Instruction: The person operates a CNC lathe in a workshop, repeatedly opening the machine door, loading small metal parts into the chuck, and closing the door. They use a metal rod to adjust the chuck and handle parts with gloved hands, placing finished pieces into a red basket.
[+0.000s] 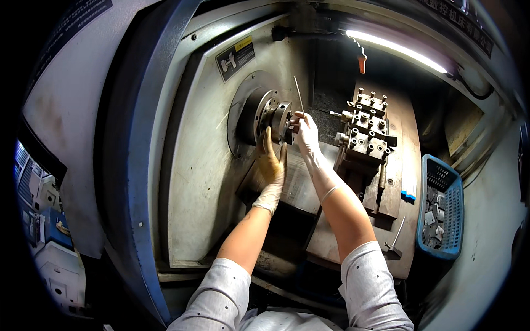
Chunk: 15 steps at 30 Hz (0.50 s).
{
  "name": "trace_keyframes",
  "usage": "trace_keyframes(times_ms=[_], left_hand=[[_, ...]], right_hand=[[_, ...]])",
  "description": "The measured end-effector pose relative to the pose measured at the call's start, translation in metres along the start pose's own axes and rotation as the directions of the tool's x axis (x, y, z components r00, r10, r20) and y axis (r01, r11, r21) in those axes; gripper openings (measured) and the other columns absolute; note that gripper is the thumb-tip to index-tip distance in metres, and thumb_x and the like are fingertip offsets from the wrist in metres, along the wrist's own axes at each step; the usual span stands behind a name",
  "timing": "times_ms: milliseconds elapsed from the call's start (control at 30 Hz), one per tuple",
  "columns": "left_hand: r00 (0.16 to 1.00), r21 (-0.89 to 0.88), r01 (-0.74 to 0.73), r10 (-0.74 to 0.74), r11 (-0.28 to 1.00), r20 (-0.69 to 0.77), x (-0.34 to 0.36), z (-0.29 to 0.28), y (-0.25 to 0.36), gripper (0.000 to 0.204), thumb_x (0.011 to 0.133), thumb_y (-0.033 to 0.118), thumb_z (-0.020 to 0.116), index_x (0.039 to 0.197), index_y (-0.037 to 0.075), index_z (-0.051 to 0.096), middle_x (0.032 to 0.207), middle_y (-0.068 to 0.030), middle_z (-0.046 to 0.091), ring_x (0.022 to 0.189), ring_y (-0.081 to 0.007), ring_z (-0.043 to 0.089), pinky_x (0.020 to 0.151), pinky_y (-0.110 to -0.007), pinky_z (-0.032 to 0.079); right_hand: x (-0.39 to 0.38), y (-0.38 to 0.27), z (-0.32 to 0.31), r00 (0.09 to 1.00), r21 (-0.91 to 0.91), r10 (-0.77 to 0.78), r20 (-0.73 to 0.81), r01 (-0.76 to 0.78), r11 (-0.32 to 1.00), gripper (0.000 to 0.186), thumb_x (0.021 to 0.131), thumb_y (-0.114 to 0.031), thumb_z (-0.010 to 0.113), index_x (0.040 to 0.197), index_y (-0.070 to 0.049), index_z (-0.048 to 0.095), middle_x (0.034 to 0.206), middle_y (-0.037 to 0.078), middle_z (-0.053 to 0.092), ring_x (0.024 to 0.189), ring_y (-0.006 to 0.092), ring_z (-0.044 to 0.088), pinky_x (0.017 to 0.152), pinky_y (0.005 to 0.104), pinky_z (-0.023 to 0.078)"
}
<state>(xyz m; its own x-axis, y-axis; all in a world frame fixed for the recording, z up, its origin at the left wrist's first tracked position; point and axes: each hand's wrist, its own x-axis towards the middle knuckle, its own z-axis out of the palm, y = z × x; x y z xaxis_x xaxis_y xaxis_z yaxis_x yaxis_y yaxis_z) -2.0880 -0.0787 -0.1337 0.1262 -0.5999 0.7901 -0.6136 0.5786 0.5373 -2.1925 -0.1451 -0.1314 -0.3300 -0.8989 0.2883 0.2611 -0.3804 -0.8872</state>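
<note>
The round metal lathe chuck [280, 115] sticks out from the machine's headstock wall at the centre. My left hand [271, 163], in a stained pale glove, reaches up against the chuck's underside; its fingers are stretched out and the thumb stands apart. At the chuck's front face, my right hand [307, 134] is closed, in a whitish thin glove. A thin metal rod [298, 95] rises from between its fingers, tilted slightly left. The fingertips sit close to the chuck jaws, and whether they also hold a small part there is hidden.
Right of my hands stands a tool block [367, 124] with several bolts, on a flat slide [406, 132]. A blue plastic basket [458, 215] of small metal parts stands farther right. A T-handled tool [395, 248] lies near my right elbow. An orange-tipped nozzle [362, 63] hangs under the lamp [397, 51].
</note>
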Motion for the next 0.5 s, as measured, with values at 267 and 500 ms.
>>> trace_keyframes(times_ms=[267, 500], left_hand=[[0.993, -0.044, -0.100, 0.102, 0.994, 0.057, 0.024, 0.009, -0.012, 0.052, 0.078, 0.019, 0.054, 0.125, 0.008, 0.034, 0.107, -0.0181, 0.047, 0.096, -0.0329, 0.048, 0.082, -0.038, 0.039], [0.993, -0.004, -0.114, 0.114, 0.993, 0.007, 0.022, 0.012, -0.011, 0.053, 0.079, 0.019, 0.053, 0.126, 0.008, 0.031, 0.108, -0.0175, 0.047, 0.096, -0.0331, 0.047, 0.082, -0.037, 0.039]], right_hand=[[0.001, -0.005, 0.002, 0.999, -0.098, -0.040, 0.035, 0.043, 0.994, 0.019, 0.083, -0.005, 0.036, 0.093, -0.003, 0.051, 0.074, 0.003, 0.052, 0.067, 0.0101, 0.048, 0.062, 0.0225, 0.039], [-0.004, -0.016, 0.008, 0.991, -0.320, -0.127, 0.051, 0.137, 0.937, 0.015, 0.082, -0.005, 0.037, 0.089, -0.003, 0.050, 0.074, 0.002, 0.050, 0.067, 0.0085, 0.046, 0.063, 0.0217, 0.039]])
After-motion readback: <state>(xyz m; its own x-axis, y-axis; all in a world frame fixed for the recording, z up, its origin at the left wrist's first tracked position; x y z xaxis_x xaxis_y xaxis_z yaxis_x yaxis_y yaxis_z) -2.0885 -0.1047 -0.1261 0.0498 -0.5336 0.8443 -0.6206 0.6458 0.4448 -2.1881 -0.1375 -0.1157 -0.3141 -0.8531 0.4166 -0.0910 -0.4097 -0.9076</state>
